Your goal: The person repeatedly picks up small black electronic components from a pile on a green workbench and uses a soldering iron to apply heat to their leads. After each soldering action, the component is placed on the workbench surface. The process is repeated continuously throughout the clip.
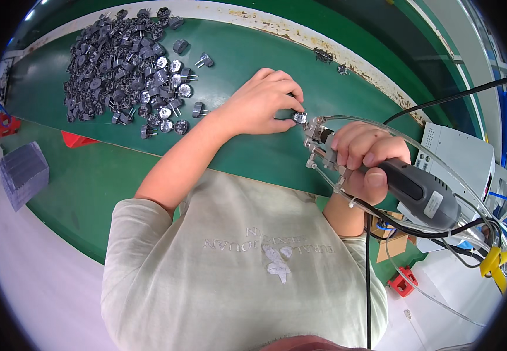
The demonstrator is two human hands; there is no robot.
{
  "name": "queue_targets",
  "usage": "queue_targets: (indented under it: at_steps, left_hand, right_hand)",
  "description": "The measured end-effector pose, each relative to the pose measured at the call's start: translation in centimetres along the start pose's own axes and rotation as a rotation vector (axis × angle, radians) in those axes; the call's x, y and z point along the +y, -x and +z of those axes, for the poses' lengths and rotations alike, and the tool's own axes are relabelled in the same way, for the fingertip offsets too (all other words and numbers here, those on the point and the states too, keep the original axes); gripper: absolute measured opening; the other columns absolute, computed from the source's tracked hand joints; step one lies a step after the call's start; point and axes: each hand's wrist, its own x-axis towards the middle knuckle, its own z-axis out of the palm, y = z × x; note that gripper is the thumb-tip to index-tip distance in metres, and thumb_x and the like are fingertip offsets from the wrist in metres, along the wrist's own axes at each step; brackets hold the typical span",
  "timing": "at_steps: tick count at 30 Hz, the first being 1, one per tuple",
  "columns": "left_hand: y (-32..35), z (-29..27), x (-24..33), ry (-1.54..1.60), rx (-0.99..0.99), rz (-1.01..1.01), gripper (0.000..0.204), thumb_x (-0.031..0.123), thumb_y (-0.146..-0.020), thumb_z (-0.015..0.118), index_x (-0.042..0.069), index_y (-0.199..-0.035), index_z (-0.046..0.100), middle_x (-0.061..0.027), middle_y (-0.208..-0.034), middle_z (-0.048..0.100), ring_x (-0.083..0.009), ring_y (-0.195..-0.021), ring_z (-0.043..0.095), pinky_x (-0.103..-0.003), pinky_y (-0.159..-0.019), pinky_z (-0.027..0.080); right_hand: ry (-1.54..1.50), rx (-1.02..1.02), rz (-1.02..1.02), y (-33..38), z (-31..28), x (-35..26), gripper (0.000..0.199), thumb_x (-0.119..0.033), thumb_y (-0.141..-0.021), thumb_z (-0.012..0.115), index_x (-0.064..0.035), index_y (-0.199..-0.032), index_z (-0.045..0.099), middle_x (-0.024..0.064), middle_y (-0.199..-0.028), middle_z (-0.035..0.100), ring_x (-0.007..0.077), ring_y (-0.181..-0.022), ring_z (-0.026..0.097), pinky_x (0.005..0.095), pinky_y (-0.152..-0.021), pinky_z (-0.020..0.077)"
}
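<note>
Over on the far left, beyond the bench [89,181], a grey stack of trays [24,174] and a red bin [6,124] sit out of our reach, set aside from the work. Next comes the heap of small dark round parts [127,64] with metal pins, spread on the green surface at the back, a few strays lying loose at its near edge, close enough, we judge, that our left arm can stretch to them. Our left hand [265,102] rests on the bench right of that heap, its thumb and fingertips pressed together around one small round part [300,117], pinning it down with its shiny face turned toward the tool, presumably so it cannot turn or slide. Just beside it, our right hand [366,159] is wrapped closed around the grey powered hand tool [417,196], held low and slanted so that its metal tip [314,130] meets the part. Clear tubes and black cables [441,102] trail from the tool's rear off to the right, looping past a pale grey box [458,149] at the bench's end, with a yellow clip [496,263] and cardboard boxes [391,245] lower down.
</note>
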Motion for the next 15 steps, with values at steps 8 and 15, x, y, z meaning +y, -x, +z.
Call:
queue_targets:
  at_steps: [8,15]
  left_hand:
    - [0.06,-0.12,-0.01,-0.002,-0.01,-0.009,0.027,0.02,-0.078,0.085,0.015,-0.104,0.079,0.0029,-0.118,0.069,-0.024,-0.12,0.059,-0.043,-0.107,0.04]
    - [0.12,0.0,-0.09,-0.003,-0.018,-0.006,0.028,0.021,-0.078,0.085,0.015,-0.105,0.079,0.0027,-0.118,0.068,-0.024,-0.121,0.059,-0.042,-0.107,0.04]
  right_hand:
    - [0.015,-0.006,0.006,-0.19,0.21,-0.05,0.029,-0.03,-0.098,0.07,-0.0073,-0.095,0.053,0.0059,-0.07,0.057,0.0211,-0.056,0.057,0.0441,-0.063,0.0545]
    - [0.014,-0.011,0.023,-0.19,0.27,-0.19,0.03,-0.031,-0.098,0.07,-0.0072,-0.094,0.053,0.0059,-0.069,0.057,0.0213,-0.055,0.057,0.044,-0.062,0.0541]
